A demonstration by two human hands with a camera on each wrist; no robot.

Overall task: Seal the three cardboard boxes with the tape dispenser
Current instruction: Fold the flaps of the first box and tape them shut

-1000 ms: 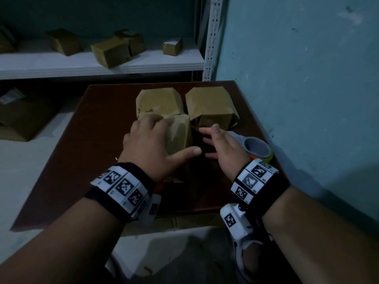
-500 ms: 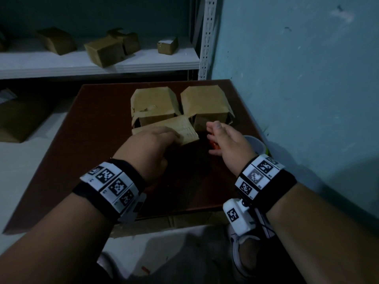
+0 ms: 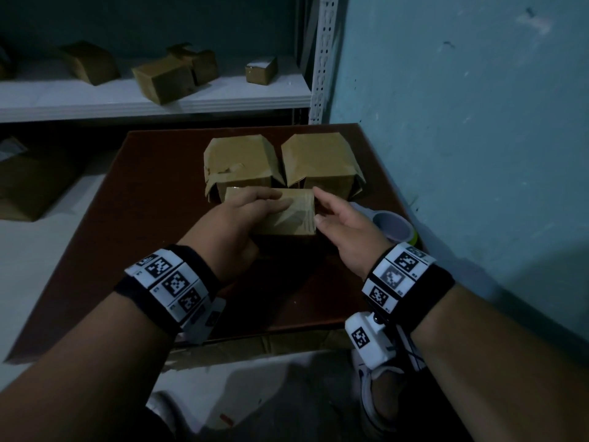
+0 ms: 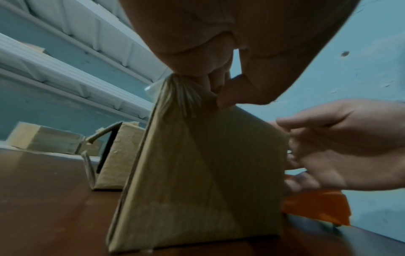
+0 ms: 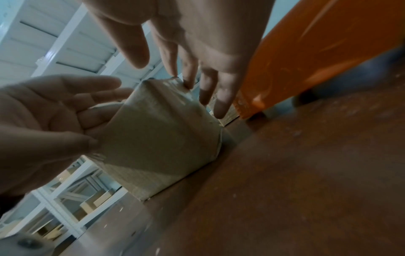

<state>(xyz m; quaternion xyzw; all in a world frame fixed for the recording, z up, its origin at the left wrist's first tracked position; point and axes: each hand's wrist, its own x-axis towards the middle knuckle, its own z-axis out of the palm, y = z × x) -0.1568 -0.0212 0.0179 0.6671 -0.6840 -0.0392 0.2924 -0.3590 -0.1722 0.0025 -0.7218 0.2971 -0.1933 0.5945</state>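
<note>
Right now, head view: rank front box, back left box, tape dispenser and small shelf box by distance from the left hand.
1. front box, gripped by the left hand.
2. back left box, just behind.
3. tape dispenser, right, past the right hand.
4. small shelf box, far back.

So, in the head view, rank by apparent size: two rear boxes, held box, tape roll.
Rear right box and rear left box: look alike, unranked.
Then the held box, partly under the left hand.
Tape roll smallest.

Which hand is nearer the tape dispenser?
Right. The right hand sits just beside the tape dispenser, touching the near box; the left hand grips that box, farther left.
</note>
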